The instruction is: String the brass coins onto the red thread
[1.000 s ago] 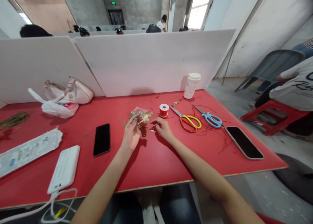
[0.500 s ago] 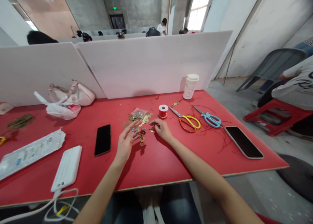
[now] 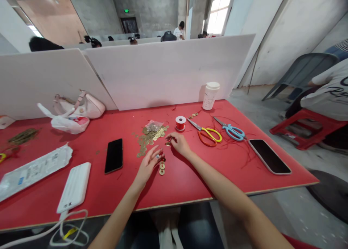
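My left hand (image 3: 148, 165) rests low on the red table (image 3: 190, 183), its fingertips pinched on a short red string with brass coins (image 3: 162, 167) threaded on it. Those coins lie on the table just right of the fingers. My right hand (image 3: 179, 144) sits a little farther back, thumb and forefinger closed on a single brass coin (image 3: 168, 143). A loose pile of brass coins (image 3: 149, 137) with a small clear bag lies just beyond both hands. A spool of red thread (image 3: 181, 123) stands behind my right hand.
Orange-yellow scissors (image 3: 208, 136) and blue scissors (image 3: 232, 132) lie to the right among red thread scraps, with a phone (image 3: 269, 156) near the edge. A black phone (image 3: 114, 155), white power bank (image 3: 73, 187), white packet (image 3: 32, 169), pink bag (image 3: 83, 106) and white cup (image 3: 210, 95) also stand here.
My left hand has come down and toward me with the coin string, from raised over the pile to resting on the table. The right hand has barely moved.
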Available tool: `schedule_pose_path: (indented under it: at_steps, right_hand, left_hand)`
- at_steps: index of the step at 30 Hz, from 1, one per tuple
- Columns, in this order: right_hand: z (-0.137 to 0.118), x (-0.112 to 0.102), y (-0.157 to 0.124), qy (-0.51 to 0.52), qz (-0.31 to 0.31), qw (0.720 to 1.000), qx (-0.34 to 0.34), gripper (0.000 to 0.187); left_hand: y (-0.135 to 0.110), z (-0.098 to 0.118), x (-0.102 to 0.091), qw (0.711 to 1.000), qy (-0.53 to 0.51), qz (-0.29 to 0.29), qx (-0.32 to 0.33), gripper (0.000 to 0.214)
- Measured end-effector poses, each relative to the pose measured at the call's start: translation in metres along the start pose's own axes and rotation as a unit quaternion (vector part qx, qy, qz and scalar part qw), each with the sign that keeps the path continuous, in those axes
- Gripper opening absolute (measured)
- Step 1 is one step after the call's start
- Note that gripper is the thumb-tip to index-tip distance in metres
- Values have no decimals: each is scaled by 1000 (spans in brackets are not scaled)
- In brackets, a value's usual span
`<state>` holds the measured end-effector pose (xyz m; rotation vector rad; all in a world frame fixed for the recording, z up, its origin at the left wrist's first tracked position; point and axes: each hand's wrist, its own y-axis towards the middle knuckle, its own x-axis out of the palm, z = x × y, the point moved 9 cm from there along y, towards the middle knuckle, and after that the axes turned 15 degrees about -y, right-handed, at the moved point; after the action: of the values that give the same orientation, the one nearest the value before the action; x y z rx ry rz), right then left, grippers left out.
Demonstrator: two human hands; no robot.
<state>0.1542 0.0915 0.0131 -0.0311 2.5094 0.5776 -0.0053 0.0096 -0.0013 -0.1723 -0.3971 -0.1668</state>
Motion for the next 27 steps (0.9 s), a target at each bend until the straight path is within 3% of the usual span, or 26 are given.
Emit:
schedule_pose_path:
  at_steps: [11,16,19,22,27]
  right_hand:
    - [-2,3,-2,6,-27,1000,7,37]
    - [-19,8,-5,2,-75,996,-49,30]
    - [-28,17,-9,2,-128,988,-85,23]
    - [-29,27,-13,98,-180,977,-63,19]
    - [-22,35,-17,259,-225,939,36,31]
  left_hand:
    - [16,6,-6,994,91,-17,60,52]
    - [16,16,-6,995,80,-3,67,48]
    - [15,20,-6,998,21,12,54,45]
    - [19,25,-4,996,-72,22,43,47]
    - [37,41,1,987,-143,23,77,42]
